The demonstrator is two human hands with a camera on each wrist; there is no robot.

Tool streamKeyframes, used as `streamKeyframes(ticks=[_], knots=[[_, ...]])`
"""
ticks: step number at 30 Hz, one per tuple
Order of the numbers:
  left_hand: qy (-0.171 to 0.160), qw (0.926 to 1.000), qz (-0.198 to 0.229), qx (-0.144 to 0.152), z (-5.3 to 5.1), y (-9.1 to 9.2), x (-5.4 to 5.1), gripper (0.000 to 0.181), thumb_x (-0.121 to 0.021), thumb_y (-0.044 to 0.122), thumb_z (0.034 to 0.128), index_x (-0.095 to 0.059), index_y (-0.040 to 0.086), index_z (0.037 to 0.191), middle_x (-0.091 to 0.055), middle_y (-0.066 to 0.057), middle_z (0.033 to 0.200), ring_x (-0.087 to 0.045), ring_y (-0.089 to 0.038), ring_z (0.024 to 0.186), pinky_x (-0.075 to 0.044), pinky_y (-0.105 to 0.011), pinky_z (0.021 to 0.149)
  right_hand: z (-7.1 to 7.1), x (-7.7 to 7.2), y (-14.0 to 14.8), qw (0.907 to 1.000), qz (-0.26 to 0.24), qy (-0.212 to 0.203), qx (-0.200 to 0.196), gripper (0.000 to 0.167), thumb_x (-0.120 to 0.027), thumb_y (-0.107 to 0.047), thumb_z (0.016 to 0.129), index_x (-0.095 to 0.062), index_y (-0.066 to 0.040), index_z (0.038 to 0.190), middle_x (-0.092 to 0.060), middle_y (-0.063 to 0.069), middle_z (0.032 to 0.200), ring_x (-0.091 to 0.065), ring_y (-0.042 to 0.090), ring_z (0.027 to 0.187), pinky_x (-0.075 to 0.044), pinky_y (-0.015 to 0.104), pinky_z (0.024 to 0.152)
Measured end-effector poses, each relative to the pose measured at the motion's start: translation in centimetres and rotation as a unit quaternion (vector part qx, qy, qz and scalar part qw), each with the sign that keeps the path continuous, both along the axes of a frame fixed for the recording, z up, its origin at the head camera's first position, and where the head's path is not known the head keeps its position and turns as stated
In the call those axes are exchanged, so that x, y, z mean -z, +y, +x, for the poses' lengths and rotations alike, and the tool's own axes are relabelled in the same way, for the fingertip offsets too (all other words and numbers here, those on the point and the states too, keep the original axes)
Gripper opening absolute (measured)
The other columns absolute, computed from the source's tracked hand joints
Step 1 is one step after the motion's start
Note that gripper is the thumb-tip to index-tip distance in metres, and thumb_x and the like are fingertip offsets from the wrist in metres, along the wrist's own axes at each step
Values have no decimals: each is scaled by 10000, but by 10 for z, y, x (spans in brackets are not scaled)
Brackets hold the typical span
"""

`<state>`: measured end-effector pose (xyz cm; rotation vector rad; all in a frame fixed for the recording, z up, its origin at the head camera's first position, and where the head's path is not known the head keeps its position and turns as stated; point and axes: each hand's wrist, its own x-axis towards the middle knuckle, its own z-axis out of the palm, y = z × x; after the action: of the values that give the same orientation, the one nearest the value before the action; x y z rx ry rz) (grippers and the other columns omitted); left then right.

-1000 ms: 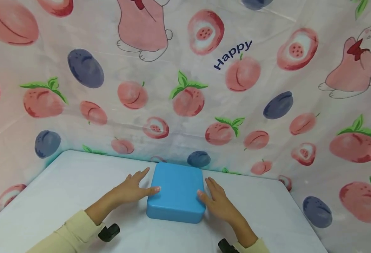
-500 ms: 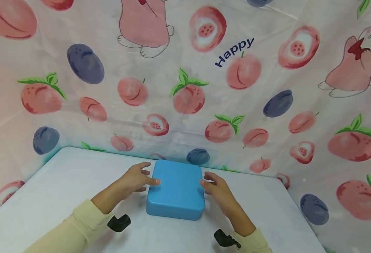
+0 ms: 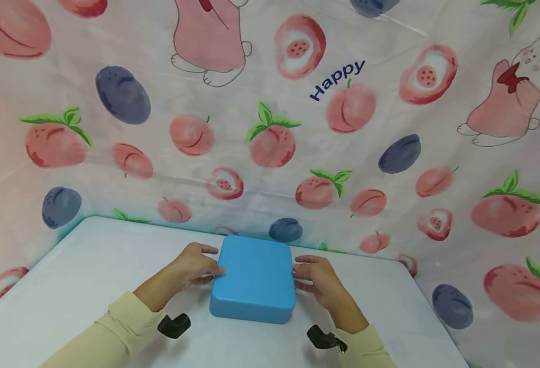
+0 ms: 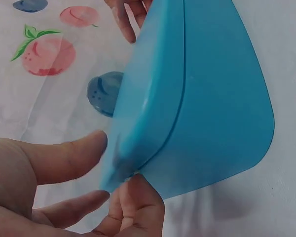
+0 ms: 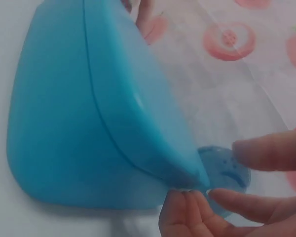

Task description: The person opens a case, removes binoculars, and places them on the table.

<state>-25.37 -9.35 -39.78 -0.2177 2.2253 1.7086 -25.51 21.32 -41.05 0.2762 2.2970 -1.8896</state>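
Observation:
A blue lidded box point(image 3: 253, 273) lies flat on the white table, its lid seam visible along the sides in both wrist views. On its left, my left hand point(image 3: 196, 265) has bent fingertips touching the lid seam point(image 4: 181, 94). The left thumb point(image 4: 81, 155) lies close to the lid's edge; contact is unclear. My right hand point(image 3: 320, 278) is on the opposite side, with fingertips point(image 5: 180, 202) at the seam there. The right thumb point(image 5: 266, 152) stands apart from the box. Whatever the box contains is hidden by the lid point(image 5: 148, 98).
The white table point(image 3: 127, 245) extends on both sides of the box and in front of it. Behind it hangs a fabric backdrop point(image 3: 233, 133) printed with fruit and rabbits. Dark wrist cameras point(image 3: 174, 325) sit below the cuffs.
Both thumbs have come off the lid's top toward its side edges. The fingers, spread out a second ago, are bent with tips at the seam. The box shows no clear movement.

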Motion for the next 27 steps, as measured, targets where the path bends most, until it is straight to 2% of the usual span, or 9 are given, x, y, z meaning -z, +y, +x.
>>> streamKeyframes(ticks=[6,11,14,19,27], knots=[[-54,9999,-131,-58,-2,0,4,511,-750,-32,889,-570,-83,1364,-643,-227,1126,-621,-241,823,-607,-323,711,-2,5,-2,9998,-54,-133,138,322,-632,-8,944,-653,113,1241,-714,138,962,-689,199,812,-619,358,771],[-48,9998,-200,-44,-4,-2,3,468,-748,-31,889,-592,-84,1328,-657,-219,1098,-609,-247,808,-580,-312,681,-6,6,-7,9993,219,-203,221,228,-698,18,896,-702,115,1102,-701,117,907,-662,190,754,-594,319,715],[-67,9996,-270,-31,-6,-2,3,455,-747,-25,893,-597,-75,1320,-657,-203,1066,-603,-249,799,-561,-302,662,-8,3,-8,9986,382,-277,221,231,-739,10,872,-705,118,1073,-707,119,889,-656,196,740,-592,316,700],[-55,9995,-265,164,-9,2,3,442,-747,-21,891,-594,-77,1302,-638,-191,1040,-600,-257,795,-552,-303,655,-9,-1,-5,9960,713,-458,274,249,-782,-17,845,-689,110,1037,-676,103,770,-634,201,663,-586,318,637],[-147,9993,-347,-23,-7,2,3,454,-773,-25,867,-587,-73,1278,-604,-192,1044,-566,-254,777,-524,-287,628,-12,-1,-9,9934,978,-602,-39,277,-812,-59,847,-659,97,1018,-650,106,764,-608,214,666,-563,322,632]])
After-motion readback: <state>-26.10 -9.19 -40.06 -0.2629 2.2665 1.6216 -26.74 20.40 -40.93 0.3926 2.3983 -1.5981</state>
